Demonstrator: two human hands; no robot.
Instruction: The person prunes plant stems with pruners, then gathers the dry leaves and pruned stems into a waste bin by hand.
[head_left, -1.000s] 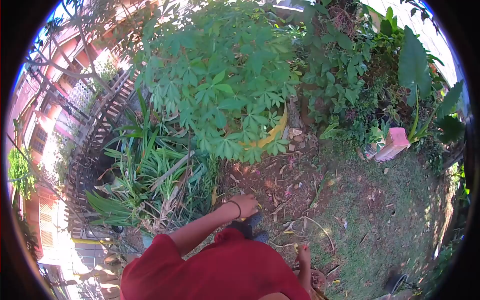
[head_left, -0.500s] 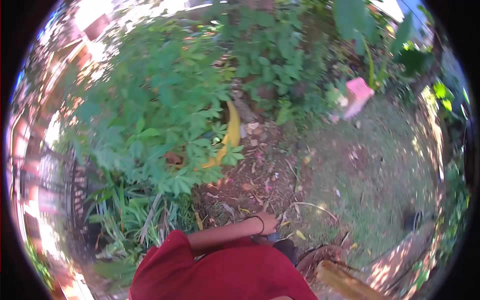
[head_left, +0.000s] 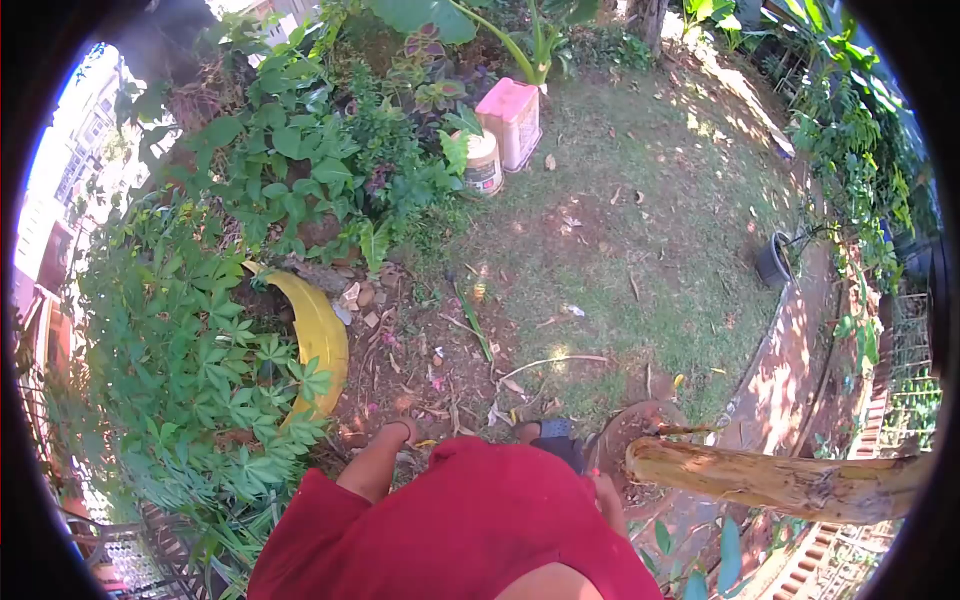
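My left arm reaches forward from the red sleeve, with a dark band at the wrist. My left hand [head_left: 407, 432] hangs low over the littered soil, right of the yellow crescent-shaped planter edge [head_left: 322, 345]; its fingers are too small to make out. My right hand [head_left: 608, 497] is close against the right side of the red shirt [head_left: 480, 510], partly covered by it. Its fingers do not show clearly, nor whether it holds anything. Just ahead of the shirt, part of a foot [head_left: 530, 432] and patterned dark cloth [head_left: 558, 440] show.
A cut trunk [head_left: 770, 480] juts in from the right. Leafy plants [head_left: 200, 370] crowd the left. Farther off stand a white bucket [head_left: 482, 165] and a pink-topped container [head_left: 513, 130]. A dark pot [head_left: 773, 262] sits by the path edge. Dry leaves and stones litter the soil.
The view has swung right, so the plants and yellow edge sit further left. My left arm, earlier bent across the front of the shirt, now extends forward on the left. My right hand has come into view.
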